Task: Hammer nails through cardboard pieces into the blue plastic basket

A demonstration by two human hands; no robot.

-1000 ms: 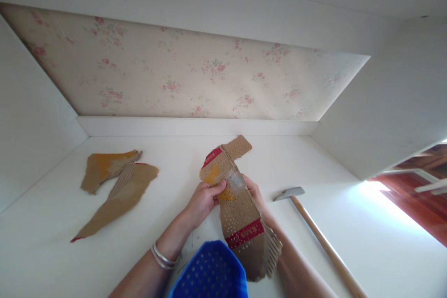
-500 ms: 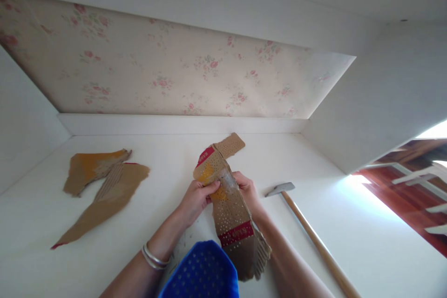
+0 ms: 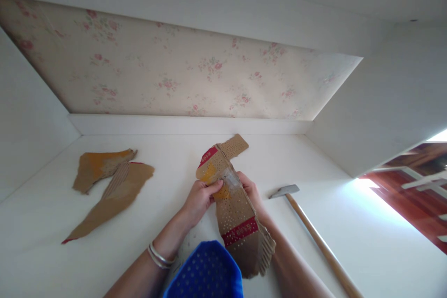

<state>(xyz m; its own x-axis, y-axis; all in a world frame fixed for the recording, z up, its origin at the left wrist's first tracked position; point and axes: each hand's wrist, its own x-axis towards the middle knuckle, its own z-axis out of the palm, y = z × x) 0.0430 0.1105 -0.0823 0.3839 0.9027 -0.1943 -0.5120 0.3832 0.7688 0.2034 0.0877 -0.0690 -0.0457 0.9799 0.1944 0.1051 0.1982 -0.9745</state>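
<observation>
Between my hands is a torn piece of cardboard point(image 3: 237, 209), brown with red printed bands, a yellow patch and many small punched holes. My left hand point(image 3: 202, 200) pinches its left edge, thumb on top and fingers underneath. On the opposite edge my right hand point(image 3: 253, 195) grips it, its fingers partly hidden behind the board. A smaller perforated cardboard strip point(image 3: 235, 145) shows beyond the top end; whether it is joined to the held piece I cannot tell. A hammer point(image 3: 314, 237) with a wooden handle lies to the right of my right hand.
Two torn cardboard scraps point(image 3: 118, 195) lie on the white surface point(image 3: 167, 163) at left. White panels point(image 3: 349, 102) enclose the sides, with floral wallpaper point(image 3: 195, 74) at the back. Something blue and dotted point(image 3: 207, 272) sits at the bottom. Past the right edge appears a reddish floor point(image 3: 401, 195).
The whole view has shifted slightly, so things sit a little further right. Both hands keep the same hold on the cardboard.
</observation>
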